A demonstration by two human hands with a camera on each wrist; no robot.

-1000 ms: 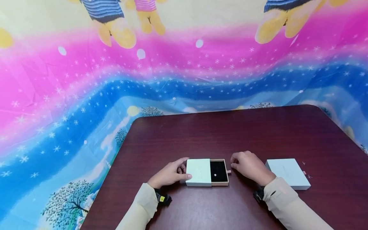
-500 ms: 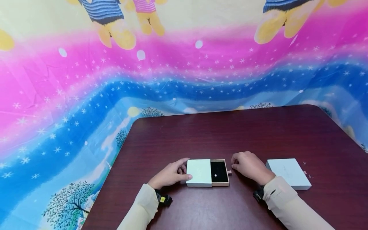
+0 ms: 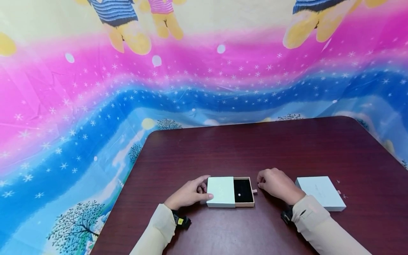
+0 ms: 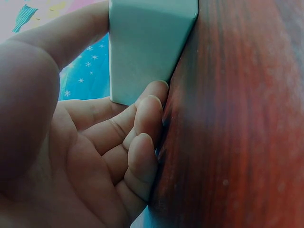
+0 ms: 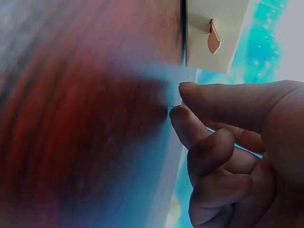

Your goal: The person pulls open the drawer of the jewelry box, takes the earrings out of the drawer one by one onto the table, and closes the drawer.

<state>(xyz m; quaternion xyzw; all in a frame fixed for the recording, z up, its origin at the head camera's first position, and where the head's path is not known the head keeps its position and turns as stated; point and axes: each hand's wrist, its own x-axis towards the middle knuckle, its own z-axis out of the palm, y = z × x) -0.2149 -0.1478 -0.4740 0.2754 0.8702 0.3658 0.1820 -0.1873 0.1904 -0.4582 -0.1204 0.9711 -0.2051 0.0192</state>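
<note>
A white sliding jewellery box (image 3: 220,192) lies on the table with its drawer (image 3: 244,204) pulled partly out to the right. Black padding (image 3: 244,186) lines the drawer, and a small pearl-like bead (image 3: 239,194) sits on it. My left hand (image 3: 188,193) grips the sleeve's left end, thumb at the near corner and index finger at the far one. Beyond the drawer's pink pull tab (image 3: 254,192), my right hand (image 3: 276,185) rests with loosely curled fingers, apart from the tab. In the right wrist view its thumb and index fingertips nearly meet; nothing clearly shows between them.
A second white box (image 3: 320,193), shut, lies right of my right forearm, with small shiny bits (image 3: 345,196) beside it. The dark red table (image 3: 242,148) extends behind. A printed cloth backdrop (image 3: 204,78) hangs behind the table.
</note>
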